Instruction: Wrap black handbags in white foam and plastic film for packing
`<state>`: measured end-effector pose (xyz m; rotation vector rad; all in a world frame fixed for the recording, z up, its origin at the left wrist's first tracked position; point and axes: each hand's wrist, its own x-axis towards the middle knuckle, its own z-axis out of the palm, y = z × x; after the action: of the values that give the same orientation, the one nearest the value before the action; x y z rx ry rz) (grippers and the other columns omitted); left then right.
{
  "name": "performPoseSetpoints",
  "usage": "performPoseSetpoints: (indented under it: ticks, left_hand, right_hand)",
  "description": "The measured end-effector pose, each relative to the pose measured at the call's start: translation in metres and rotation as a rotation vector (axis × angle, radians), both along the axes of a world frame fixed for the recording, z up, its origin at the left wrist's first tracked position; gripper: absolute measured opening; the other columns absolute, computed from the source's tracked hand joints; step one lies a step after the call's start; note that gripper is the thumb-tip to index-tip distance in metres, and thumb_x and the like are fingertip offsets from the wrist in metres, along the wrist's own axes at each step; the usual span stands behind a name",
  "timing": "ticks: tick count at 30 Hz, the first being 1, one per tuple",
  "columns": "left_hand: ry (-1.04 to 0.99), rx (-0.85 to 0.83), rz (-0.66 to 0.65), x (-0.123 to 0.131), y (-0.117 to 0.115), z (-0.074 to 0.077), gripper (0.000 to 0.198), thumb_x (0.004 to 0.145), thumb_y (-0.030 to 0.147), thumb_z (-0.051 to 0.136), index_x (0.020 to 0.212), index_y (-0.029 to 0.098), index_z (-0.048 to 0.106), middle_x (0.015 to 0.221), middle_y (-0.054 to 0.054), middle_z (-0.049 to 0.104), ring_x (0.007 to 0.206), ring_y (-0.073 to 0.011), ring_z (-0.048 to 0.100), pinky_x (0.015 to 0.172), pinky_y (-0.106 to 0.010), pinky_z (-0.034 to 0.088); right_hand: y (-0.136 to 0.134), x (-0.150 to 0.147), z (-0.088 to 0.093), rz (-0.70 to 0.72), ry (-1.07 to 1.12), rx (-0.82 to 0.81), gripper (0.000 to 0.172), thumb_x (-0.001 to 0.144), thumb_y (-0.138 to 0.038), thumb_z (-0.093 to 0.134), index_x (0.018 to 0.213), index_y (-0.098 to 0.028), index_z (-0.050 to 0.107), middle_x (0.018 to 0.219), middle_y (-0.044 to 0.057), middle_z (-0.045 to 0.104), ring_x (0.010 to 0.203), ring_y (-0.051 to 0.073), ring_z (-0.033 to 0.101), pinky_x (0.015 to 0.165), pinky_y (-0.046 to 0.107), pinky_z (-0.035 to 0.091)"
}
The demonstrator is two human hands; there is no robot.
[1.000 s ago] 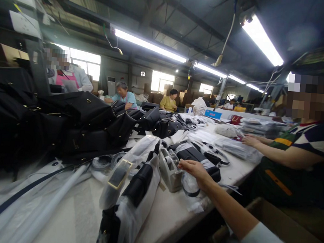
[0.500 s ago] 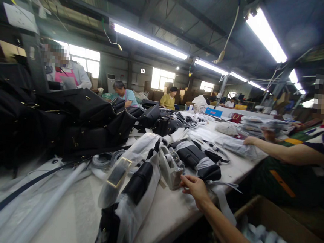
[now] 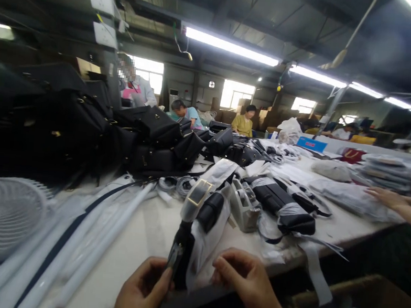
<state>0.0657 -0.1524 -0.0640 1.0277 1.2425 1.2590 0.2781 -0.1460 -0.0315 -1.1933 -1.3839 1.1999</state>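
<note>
My left hand (image 3: 145, 288) pinches the near end of a black strap (image 3: 183, 248), where a shiny metal piece shows. The strap runs away over the table edge, partly wrapped in white sheet (image 3: 202, 249), with a rolled black part (image 3: 210, 211) and a gold rectangular buckle (image 3: 200, 192) under clear film. To its right, my right hand (image 3: 243, 277) is closed, thumb against the fingers; anything between them is too small to make out. Beyond the strap stands a grey tape dispenser (image 3: 245, 210). A black bag part wrapped in white (image 3: 273, 198) lies beside the dispenser.
Black bags (image 3: 149, 134) are piled at the left and back. A white fan (image 3: 2, 217) and long white tubes (image 3: 100, 245) occupy the left side. A cardboard box (image 3: 355, 287) sits below the table at right. A co-worker's hand (image 3: 388, 198) touches wrapped goods.
My right hand has drawn back from the tape dispenser toward the near end of the strap. My left hand has come into view gripping the strap. The view has swung left.
</note>
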Motion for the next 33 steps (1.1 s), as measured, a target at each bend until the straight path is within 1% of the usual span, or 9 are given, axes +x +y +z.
performPoseSetpoints:
  ticks: [4, 7, 10, 14, 17, 20, 23, 26, 33]
  left_hand:
    - [0.014, 0.069, -0.032, -0.001, 0.0, -0.006, 0.042, 0.073, 0.059, 0.071, 0.082, 0.018, 0.066, 0.072, -0.002, 0.067, 0.069, -0.018, 0.06, 0.057, -0.024, 0.046]
    - [0.015, 0.109, -0.055, -0.001, 0.0, -0.009, 0.041, 0.076, 0.057, 0.069, 0.082, 0.017, 0.065, 0.072, -0.003, 0.067, 0.068, -0.0175, 0.061, 0.058, -0.024, 0.046]
    - [0.008, 0.162, -0.054, 0.0, 0.0, -0.01, 0.038, 0.079, 0.055, 0.067, 0.081, 0.017, 0.065, 0.072, -0.003, 0.068, 0.066, -0.017, 0.061, 0.059, -0.024, 0.046]
    - [0.06, 0.209, -0.02, 0.001, 0.0, -0.014, 0.032, 0.083, 0.051, 0.064, 0.083, 0.019, 0.064, 0.076, -0.002, 0.069, 0.067, -0.0163, 0.062, 0.06, -0.024, 0.045]
    - [0.102, 0.221, -0.011, 0.001, 0.001, -0.017, 0.03, 0.084, 0.049, 0.063, 0.081, 0.02, 0.063, 0.075, -0.002, 0.068, 0.068, -0.0167, 0.062, 0.061, -0.025, 0.045]
    - [0.037, 0.205, -0.005, 0.004, 0.001, -0.019, 0.031, 0.082, 0.05, 0.063, 0.085, 0.02, 0.062, 0.075, -0.002, 0.066, 0.07, -0.0179, 0.063, 0.062, -0.025, 0.048]
    - [-0.049, 0.177, 0.052, 0.006, 0.0, -0.018, 0.038, 0.079, 0.05, 0.066, 0.102, 0.02, 0.058, 0.07, 0.001, 0.063, 0.064, -0.017, 0.062, 0.057, -0.024, 0.048]
    - [-0.045, 0.195, 0.09, 0.007, -0.001, -0.019, 0.045, 0.08, 0.048, 0.067, 0.114, 0.021, 0.056, 0.069, 0.002, 0.06, 0.061, -0.0156, 0.061, 0.057, -0.023, 0.048]
    - [-0.021, 0.177, 0.027, 0.004, 0.001, -0.023, 0.045, 0.079, 0.054, 0.066, 0.106, 0.019, 0.069, 0.083, -0.006, 0.069, 0.074, -0.0193, 0.065, 0.066, -0.026, 0.051]
  right_hand:
    - [-0.002, -0.047, 0.009, 0.102, -0.027, 0.029, 0.035, 0.082, -0.049, 0.068, 0.076, -0.015, 0.072, 0.06, 0.004, 0.069, 0.055, 0.014, 0.063, 0.054, 0.021, 0.047]
    - [0.004, -0.07, 0.008, 0.049, -0.111, 0.071, 0.035, 0.082, -0.049, 0.067, 0.072, -0.015, 0.072, 0.057, 0.003, 0.068, 0.053, 0.015, 0.063, 0.052, 0.021, 0.046]
    - [0.007, -0.083, 0.007, -0.064, -0.304, 0.159, 0.037, 0.084, -0.048, 0.064, 0.065, -0.017, 0.07, 0.054, 0.002, 0.066, 0.05, 0.015, 0.062, 0.048, 0.021, 0.043]
    - [0.008, -0.09, 0.01, -0.188, -0.577, 0.281, 0.04, 0.086, -0.047, 0.061, 0.058, -0.019, 0.067, 0.051, 0.001, 0.065, 0.047, 0.014, 0.06, 0.047, 0.023, 0.039]
    - [0.009, -0.092, 0.011, -0.194, -0.662, 0.276, 0.042, 0.086, -0.049, 0.059, 0.056, -0.021, 0.065, 0.05, 0.0, 0.064, 0.046, 0.014, 0.059, 0.047, 0.024, 0.038]
    - [0.011, -0.092, 0.01, -0.194, -0.689, 0.251, 0.043, 0.086, -0.051, 0.058, 0.056, -0.021, 0.064, 0.05, 0.0, 0.064, 0.046, 0.015, 0.059, 0.047, 0.024, 0.038]
    - [0.013, -0.092, 0.008, -0.201, -0.695, 0.236, 0.044, 0.085, -0.054, 0.058, 0.056, -0.022, 0.064, 0.05, 0.001, 0.064, 0.045, 0.015, 0.058, 0.046, 0.025, 0.039]
    - [0.013, -0.092, 0.008, -0.196, -0.69, 0.218, 0.043, 0.085, -0.054, 0.057, 0.057, -0.022, 0.065, 0.05, 0.001, 0.064, 0.044, 0.015, 0.058, 0.047, 0.026, 0.039]
    - [0.011, -0.09, 0.014, -0.143, -0.666, 0.204, 0.042, 0.086, -0.053, 0.058, 0.059, -0.022, 0.067, 0.053, 0.003, 0.067, 0.048, 0.017, 0.061, 0.05, 0.026, 0.043]
